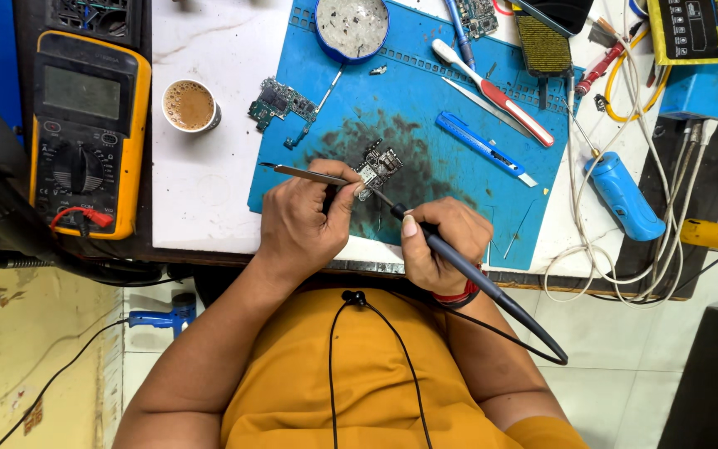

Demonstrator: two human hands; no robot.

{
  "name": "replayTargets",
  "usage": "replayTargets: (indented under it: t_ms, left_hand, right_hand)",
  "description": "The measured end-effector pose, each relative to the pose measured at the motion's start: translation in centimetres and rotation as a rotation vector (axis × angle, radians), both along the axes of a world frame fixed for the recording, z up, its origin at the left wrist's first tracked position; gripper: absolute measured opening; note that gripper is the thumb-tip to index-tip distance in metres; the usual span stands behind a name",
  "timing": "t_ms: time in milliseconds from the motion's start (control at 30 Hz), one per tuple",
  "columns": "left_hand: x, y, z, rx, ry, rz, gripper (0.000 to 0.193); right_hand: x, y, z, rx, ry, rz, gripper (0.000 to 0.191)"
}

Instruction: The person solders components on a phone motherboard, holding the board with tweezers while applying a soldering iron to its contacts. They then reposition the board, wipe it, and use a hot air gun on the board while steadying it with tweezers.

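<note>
Surroundings: yellow multimeter (pixel 86 133) is lying at the far left; second circuit board (pixel 280 103) is sitting at the blue mat's (pixel 459 179) left edge; blue cutter (pixel 484 148) and red-and-white tool (pixel 496 93) are lying on the mat beyond the hands, well apart from them
Containers: paper cup (pixel 190 106) is holding milky brown tea; round blue tin (pixel 351 27) is holding grey residue
Board: small circuit board (pixel 378 167) is lying on the mat's blackened patch, metal parts showing
Left hand: left hand (pixel 299 226) is pinching tweezers (pixel 309 174) beside the board
Right hand: right hand (pixel 442 245) is gripping soldering iron (pixel 459 262); its tip is touching the board
</note>
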State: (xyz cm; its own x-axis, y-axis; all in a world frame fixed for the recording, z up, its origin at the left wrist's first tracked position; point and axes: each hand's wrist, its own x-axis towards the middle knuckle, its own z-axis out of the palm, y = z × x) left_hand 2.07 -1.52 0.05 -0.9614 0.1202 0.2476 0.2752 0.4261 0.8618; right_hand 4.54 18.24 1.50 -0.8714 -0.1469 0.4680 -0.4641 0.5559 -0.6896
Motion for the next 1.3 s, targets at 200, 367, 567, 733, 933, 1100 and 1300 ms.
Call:
replayTargets:
  t_ms: [200,367,567,733,933,1100,1300]
  left_hand:
    - [0.01,0.13,0.1,0.008,-0.001,0.0,0.009]
    - [-0.04,0.05,0.05,0.01,0.01,-0.001,0.009]
    - [-0.12,0.0,-0.09,0.002,0.016,-0.007,0.008]
    - [-0.14,-0.01,-0.05,-0.004,-0.023,-0.012,0.007]
    - [-0.09,0.22,0.21,0.007,0.05,-0.005,0.008]
    - [-0.04,0.17,0.29,0.001,0.027,0.0,0.008]
    - [0.07,0.29,0.4,0.004,0.017,0.007,0.007]
  right_hand:
    - [-0.01,0.1,0.0,0.002,0.004,0.007,0.01]
    - [0.04,0.03,0.03,0.007,-0.01,-0.005,0.01]
    - [-0.04,0.08,0.11,0.009,-0.001,0.0,0.01]
    - [-0.04,0.07,0.2,0.007,0.005,0.005,0.01]
    - [-0.14,0.16,0.44,-0.006,0.02,0.005,0.01]
    - [-0.01,0.13,0.56,-0.011,0.014,0.004,0.01]
    - [0.03,0.22,0.64,-0.01,0.02,0.0,0.01]
